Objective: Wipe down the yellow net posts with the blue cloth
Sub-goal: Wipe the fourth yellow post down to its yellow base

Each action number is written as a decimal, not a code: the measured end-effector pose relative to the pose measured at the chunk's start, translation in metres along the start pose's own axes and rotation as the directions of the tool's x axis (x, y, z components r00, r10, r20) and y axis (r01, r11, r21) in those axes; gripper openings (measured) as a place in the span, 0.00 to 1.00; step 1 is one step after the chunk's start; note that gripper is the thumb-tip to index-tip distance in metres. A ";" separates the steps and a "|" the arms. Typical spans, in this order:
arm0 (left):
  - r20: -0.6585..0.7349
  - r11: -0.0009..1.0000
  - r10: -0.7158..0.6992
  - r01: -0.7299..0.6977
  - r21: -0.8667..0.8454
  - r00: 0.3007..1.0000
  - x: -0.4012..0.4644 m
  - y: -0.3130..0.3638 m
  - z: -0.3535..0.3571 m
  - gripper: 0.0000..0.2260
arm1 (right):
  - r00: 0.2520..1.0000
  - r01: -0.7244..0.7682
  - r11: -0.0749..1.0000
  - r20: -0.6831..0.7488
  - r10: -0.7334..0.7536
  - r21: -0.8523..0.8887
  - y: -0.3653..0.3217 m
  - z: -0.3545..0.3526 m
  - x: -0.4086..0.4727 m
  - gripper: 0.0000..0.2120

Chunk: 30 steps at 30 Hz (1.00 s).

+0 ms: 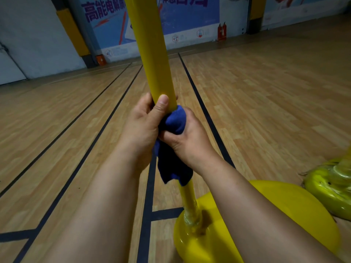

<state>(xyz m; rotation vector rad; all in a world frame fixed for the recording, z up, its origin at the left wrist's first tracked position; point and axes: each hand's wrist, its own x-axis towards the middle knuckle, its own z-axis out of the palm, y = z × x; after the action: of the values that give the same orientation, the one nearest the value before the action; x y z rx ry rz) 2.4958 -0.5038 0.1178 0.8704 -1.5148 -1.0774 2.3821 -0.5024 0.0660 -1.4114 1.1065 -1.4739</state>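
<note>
Post: yellow net post (152, 54) rises from its yellow base (209, 247) on the wooden court floor (266, 101)
Cloth: blue cloth (175, 120) wrapped round the post, loose end hanging below
Right hand: right hand (187, 137) clenches the cloth against the post
Left hand: left hand (144, 122) grasps the post just above, thumb up, perhaps touching cloth
Nearby: 1 second base (330, 188), blurred, at right

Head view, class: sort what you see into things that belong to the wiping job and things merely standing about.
Belonging to the job:
yellow post, gripped by the left hand
blue cloth, wrapped round the post in the right hand
post's yellow base

Standing about:
second yellow-green base at right
red fire extinguishers by the wall
blue wall banner
</note>
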 end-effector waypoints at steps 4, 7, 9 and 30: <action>0.012 0.999 0.006 -0.006 0.046 1.000 0.002 0.003 -0.002 0.17 | 0.999 0.044 0.999 -0.005 -0.044 -0.018 0.010 -0.003 -0.001 0.29; -0.027 0.998 0.022 -0.021 0.065 0.999 0.000 0.000 0.001 0.17 | 0.997 0.011 0.999 0.078 -0.014 0.037 0.030 -0.009 -0.008 0.23; -0.051 0.998 0.028 -0.025 0.064 0.998 -0.002 -0.003 0.005 0.21 | 0.990 -0.034 0.999 0.140 0.031 0.020 0.041 -0.013 -0.012 0.22; -0.114 0.985 0.034 -0.014 0.174 0.993 -0.012 -0.007 0.008 0.09 | 1.000 0.009 1.000 -0.003 -0.009 -0.012 0.013 -0.001 -0.003 0.28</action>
<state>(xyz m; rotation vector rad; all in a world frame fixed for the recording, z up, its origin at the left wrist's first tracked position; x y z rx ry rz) 2.4901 -0.4938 0.1065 1.0148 -1.5327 -0.8711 2.3813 -0.5030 0.0529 -1.4245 1.1137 -1.4779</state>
